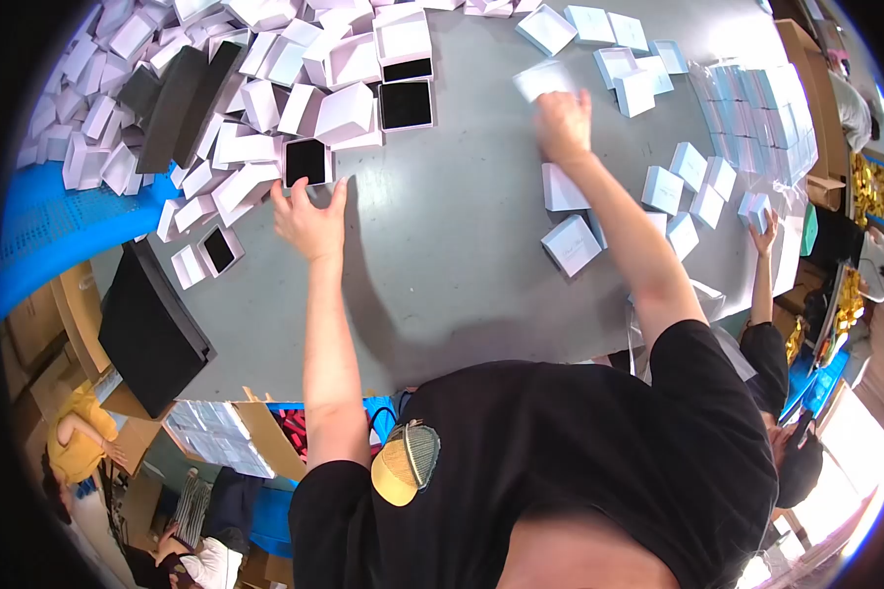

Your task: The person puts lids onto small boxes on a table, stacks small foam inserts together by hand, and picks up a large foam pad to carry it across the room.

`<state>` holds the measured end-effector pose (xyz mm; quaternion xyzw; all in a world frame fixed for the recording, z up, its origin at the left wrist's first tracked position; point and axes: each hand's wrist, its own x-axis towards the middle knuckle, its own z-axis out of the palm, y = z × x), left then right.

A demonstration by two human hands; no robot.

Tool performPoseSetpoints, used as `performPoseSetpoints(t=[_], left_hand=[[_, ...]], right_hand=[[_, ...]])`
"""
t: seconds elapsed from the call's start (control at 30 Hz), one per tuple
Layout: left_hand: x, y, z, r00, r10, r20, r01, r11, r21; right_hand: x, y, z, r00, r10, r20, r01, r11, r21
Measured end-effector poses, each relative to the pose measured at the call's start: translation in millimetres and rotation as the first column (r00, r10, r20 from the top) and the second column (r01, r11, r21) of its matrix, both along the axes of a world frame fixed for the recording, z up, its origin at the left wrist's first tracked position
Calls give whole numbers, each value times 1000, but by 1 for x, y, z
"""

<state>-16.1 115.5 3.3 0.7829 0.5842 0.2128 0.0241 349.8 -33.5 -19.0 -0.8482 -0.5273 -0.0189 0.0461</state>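
Observation:
My left hand (309,224) reaches to a small white box with a black insert (306,161). Its fingers are spread, with the fingertips at the box's near edge; whether they press on it I cannot tell. Out to the right, my right hand (564,128) is closed, its fingers at a pale box lid (544,79) smeared by motion. Beyond my left hand sits another white box with a black insert (406,105). Closer to me on the left lies a smaller one (221,249). Below my right hand are pale printed lids (571,245).
White box parts (265,98) are heaped at the left, with dark strips (189,108) on them. Loose lids and stacked, plastic-wrapped boxes (756,118) cover the right of the grey table (432,265). A co-worker's hand (762,236) touches a small box there. A blue crate (79,221) stands left.

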Motion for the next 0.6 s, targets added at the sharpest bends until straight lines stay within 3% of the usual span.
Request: performPoseSetpoints(t=[0.03,0.1,0.13,0.17,0.27,0.33,0.4,0.43,0.5,0.6], left_hand=[[5,-1,-1,999,6,35,-6,1000,-6],[10,-2,-6,994,19,104,-17,1000,-20],[9,-4,-13,968,55,246,-37,996,-80],[3,-9,-20,966,36,257,-12,995,-96],[-20,-34,-15,953,-13,301,70,981,-180],[-35,-54,-5,934,-51,354,137,965,-223],[-46,-69,4,899,-68,432,231,913,-337],[-48,-75,7,875,-61,480,292,858,-422],[-38,-84,6,840,-212,500,432,819,-379],[-10,-87,10,767,-226,601,539,735,-411]], right_hand=[[-19,-1,8,988,145,-50,-138,981,134],[-60,-1,31,925,313,-214,-241,922,304],[-83,-3,56,834,202,-514,-80,965,250],[-95,-4,77,651,72,-755,61,987,147],[-94,-14,64,330,-109,-938,249,968,-25],[-86,-20,45,664,-34,-747,151,985,89],[-85,-24,45,866,76,-495,0,989,151],[-90,-25,48,893,133,-430,-86,988,127],[-99,-26,52,919,258,-299,-252,966,60],[-99,-23,45,956,172,-236,-171,985,25]])
